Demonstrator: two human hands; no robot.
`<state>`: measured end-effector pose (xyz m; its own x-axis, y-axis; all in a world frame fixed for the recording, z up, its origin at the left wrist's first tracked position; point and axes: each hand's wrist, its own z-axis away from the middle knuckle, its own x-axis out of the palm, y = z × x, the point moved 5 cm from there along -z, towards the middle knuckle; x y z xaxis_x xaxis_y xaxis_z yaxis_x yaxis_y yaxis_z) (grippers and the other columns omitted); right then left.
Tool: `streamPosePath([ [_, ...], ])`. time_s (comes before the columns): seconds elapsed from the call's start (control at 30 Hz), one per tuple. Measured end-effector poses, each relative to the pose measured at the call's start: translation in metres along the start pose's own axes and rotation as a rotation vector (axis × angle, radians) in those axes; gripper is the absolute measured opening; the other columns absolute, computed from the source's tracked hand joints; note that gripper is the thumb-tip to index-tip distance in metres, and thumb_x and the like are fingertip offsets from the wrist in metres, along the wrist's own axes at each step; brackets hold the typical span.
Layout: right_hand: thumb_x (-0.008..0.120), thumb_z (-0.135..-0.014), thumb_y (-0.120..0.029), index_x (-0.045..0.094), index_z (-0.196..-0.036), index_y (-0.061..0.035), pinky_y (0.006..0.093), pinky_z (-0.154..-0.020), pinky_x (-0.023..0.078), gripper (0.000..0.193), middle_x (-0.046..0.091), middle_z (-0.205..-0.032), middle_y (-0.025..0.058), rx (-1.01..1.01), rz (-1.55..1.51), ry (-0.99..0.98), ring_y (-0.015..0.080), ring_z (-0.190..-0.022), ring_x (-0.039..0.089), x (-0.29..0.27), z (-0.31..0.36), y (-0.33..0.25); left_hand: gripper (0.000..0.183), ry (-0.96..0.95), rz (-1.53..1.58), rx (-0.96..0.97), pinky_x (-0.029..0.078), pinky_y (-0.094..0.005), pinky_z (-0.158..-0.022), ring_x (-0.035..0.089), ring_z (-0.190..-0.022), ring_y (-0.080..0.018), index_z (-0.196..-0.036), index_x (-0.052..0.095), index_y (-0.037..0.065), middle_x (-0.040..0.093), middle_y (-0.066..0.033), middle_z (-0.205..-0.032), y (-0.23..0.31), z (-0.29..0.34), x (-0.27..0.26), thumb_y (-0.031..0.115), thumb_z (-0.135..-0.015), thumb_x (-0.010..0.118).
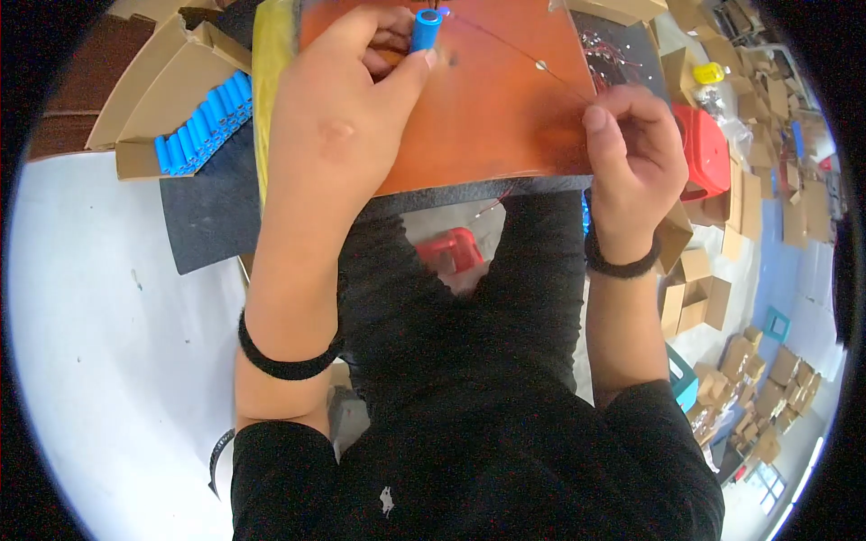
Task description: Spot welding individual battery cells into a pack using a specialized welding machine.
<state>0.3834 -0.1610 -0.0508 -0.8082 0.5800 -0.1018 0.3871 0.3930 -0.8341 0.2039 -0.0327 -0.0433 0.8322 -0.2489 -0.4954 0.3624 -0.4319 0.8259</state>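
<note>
A blue cylindrical battery cell [425, 32] is gripped between the thumb and fingers of my left hand [347, 113], its round end facing up, near the far edge of an orange work mat [496, 113]. My right hand [639, 144] is pinched shut at the mat's right edge on a thin dark reddish wire [505, 42]. That wire stretches from beside the cell's top to my right fingertips, with a small pale bead or connector [540, 65] partway along it. A bright violet spot glows at the cell's top; whether the wire is joined to the cell there I cannot tell.
Left of the mat, a cardboard box [135, 162] holds several blue cells [203, 126]. Loose red and dark wires [606, 52] lie on the dark surface at the right. A red plastic stool [704, 153] and open cartons [695, 293] stand further right.
</note>
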Motion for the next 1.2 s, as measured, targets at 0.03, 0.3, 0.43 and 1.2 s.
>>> streamPosePath([
  [0.03, 0.065, -0.085, 0.002, 0.059, -0.091, 0.0009, 0.0198, -0.066, 0.042, 0.009, 0.059, -0.085, 0.0008, 0.006, 0.001, 0.000, 0.0060, -0.073, 0.052, 0.000, 0.001, 0.002, 0.030, -0.004, 0.000, -0.005, 0.046, -0.0217, -0.068, 0.055, -0.072, -0.0061, -0.108, 0.063, -0.002, 0.066, -0.0019, -0.087, 0.002, 0.000, 0.000, 0.013, -0.084, 0.071],
  [0.3, 0.065, -0.084, 0.002, 0.059, -0.091, 0.0019, 0.0198, -0.065, 0.042, 0.010, 0.059, -0.084, 0.0019, -0.045, 0.058, -0.038, 0.0071, -0.072, 0.052, 0.004, -0.001, -0.003, 0.030, 0.008, -0.009, -0.001, 0.045, -0.0216, -0.068, 0.052, -0.070, -0.0060, -0.106, 0.064, -0.002, 0.065, -0.0009, -0.085, 0.003, 0.000, -0.005, 0.016, -0.083, 0.072],
  [0.43, 0.066, -0.083, 0.003, 0.059, -0.091, 0.0028, 0.0208, -0.065, 0.042, 0.011, 0.060, -0.083, 0.0034, -0.117, 0.054, -0.010, 0.0086, -0.072, 0.053, 0.000, 0.002, 0.001, 0.012, -0.042, 0.160, -0.322, 0.043, -0.0223, -0.063, 0.052, -0.068, -0.0078, -0.094, 0.063, -0.004, 0.064, -0.0038, -0.079, 0.027, -0.001, -0.002, 0.003, -0.084, 0.067],
  [1.2, 0.066, -0.085, 0.001, 0.060, -0.093, 0.0028, 0.0188, -0.065, 0.043, 0.009, 0.060, -0.084, 0.0004, -0.034, 0.038, 0.008, 0.0054, -0.072, 0.053, 0.006, 0.001, 0.004, 0.010, -0.046, 0.121, -0.273, 0.041, -0.0220, -0.063, 0.049, -0.067, -0.0071, -0.092, 0.064, -0.004, 0.065, -0.0035, -0.078, 0.024, -0.002, -0.004, 0.002, -0.084, 0.066],
])
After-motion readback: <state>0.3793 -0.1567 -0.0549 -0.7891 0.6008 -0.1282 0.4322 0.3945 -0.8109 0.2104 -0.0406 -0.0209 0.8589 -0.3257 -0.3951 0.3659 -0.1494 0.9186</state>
